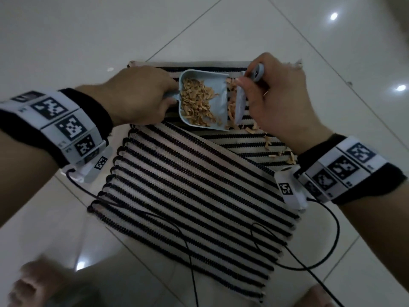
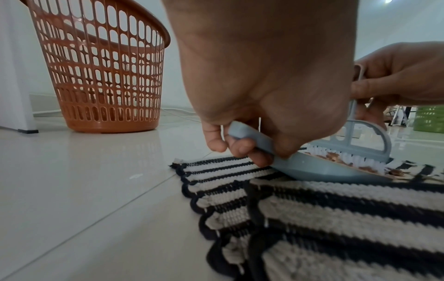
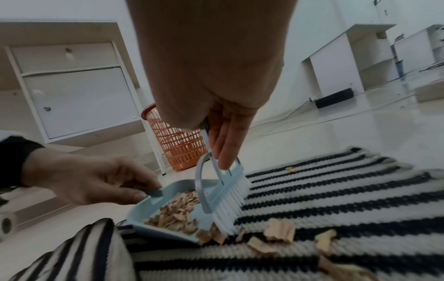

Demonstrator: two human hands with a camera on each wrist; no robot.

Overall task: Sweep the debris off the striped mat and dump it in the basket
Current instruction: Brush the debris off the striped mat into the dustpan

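Observation:
A black-and-cream striped mat (image 1: pixel 188 185) lies on the tiled floor, its near part folded over. My left hand (image 1: pixel 141 96) grips the handle of a light-blue dustpan (image 1: pixel 219 103) that rests on the mat and holds a heap of tan wood chips (image 1: pixel 197 103). My right hand (image 1: pixel 272 100) holds a small blue brush (image 3: pixel 221 192) by its handle, the white bristles (image 3: pixel 230 213) down at the pan's lip among chips. More chips (image 3: pixel 281 231) lie loose on the mat to the right. An orange slatted basket (image 2: pixel 100 76) stands on the floor beyond the mat's left side.
A white cabinet (image 3: pixel 72 91) stands behind the basket (image 3: pixel 179 144), and white shelving (image 3: pixel 341 57) lines the far wall. Black cables (image 1: pixel 294 240) from the wrist cameras trail over the mat. Glossy floor tiles (image 2: pixel 84 180) surround the mat. A green crate (image 2: pixel 430 118) sits far right.

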